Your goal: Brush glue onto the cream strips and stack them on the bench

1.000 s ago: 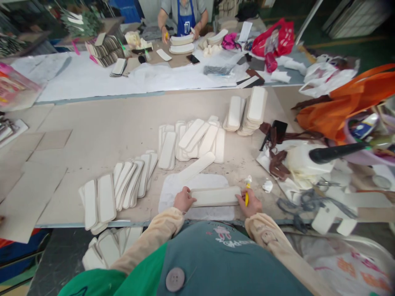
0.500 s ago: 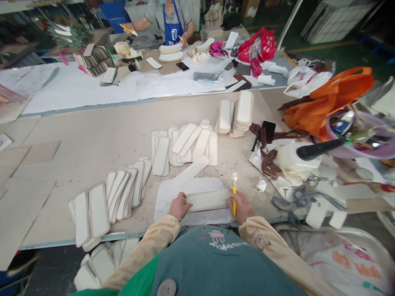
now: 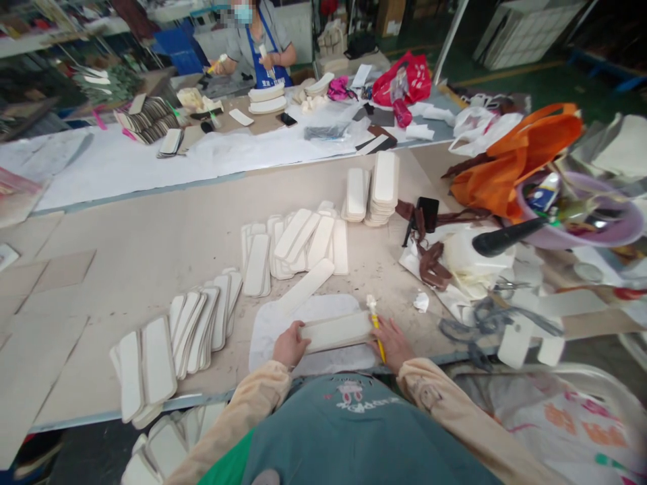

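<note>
A stack of off-white, round-cornered strips (image 3: 336, 331) lies across a pale board (image 3: 263, 337) in front of me. My left hand (image 3: 292, 343) pinches the left end of the strips between thumb and fingers. At the right end, my right hand (image 3: 393, 340) touches the strips while holding a yellow-handled brush (image 3: 379, 337), its whitish tip pointing away from me. Another single strip (image 3: 307, 283) lies slanted over the board's far edge. Beyond it are overlapping piles of similar strips (image 3: 303, 239).
Fanned strips (image 3: 195, 330) run along the left; two taller stacks (image 3: 385, 182) stand farther back. To the right lie a black-spouted white container (image 3: 475, 259), brown straps (image 3: 432, 266), grey cord (image 3: 475, 330), an orange bag (image 3: 510, 168) and a purple basin (image 3: 596, 229). A co-worker (image 3: 265, 50) is across the table.
The view has shifted slightly. My hands stay at the strips' ends, and the brush now leans more to the left at its tip. The co-worker's hands have come up closer together.
</note>
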Demonstrator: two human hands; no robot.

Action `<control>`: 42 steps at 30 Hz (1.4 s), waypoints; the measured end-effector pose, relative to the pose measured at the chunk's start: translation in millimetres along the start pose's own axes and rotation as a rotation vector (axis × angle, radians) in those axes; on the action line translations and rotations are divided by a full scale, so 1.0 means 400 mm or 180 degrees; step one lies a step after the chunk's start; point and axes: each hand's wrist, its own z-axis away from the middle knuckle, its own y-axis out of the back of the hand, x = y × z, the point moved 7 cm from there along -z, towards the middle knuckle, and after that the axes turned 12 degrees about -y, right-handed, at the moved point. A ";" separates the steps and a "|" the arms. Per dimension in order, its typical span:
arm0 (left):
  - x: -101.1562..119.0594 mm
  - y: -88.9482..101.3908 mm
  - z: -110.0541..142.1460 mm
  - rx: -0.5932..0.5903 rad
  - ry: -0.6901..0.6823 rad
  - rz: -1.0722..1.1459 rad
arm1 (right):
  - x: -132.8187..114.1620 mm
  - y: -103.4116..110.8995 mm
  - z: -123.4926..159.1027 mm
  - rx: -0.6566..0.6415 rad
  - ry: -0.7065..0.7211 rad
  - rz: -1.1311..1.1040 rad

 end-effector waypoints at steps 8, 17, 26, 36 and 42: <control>0.001 -0.002 0.001 0.0343 -0.0303 -0.0068 | 0.116 0.028 -0.017 0.0387 -0.1702 -0.0959; 0.014 0.010 0.017 0.0769 -0.0317 0.0046 | 0.103 0.033 -0.047 0.0423 -0.1933 -0.1218; -0.002 0.009 0.057 0.0705 -0.0171 0.2014 | 0.058 0.133 -0.092 0.0911 -0.1707 -0.2670; 0.054 -0.015 0.078 0.0291 -0.0009 0.3338 | 0.026 0.173 -0.142 0.0460 -0.1061 -0.1670; 0.175 0.057 0.075 0.0205 -0.0426 0.3532 | 0.014 0.140 -0.090 0.0319 -0.0741 -0.1310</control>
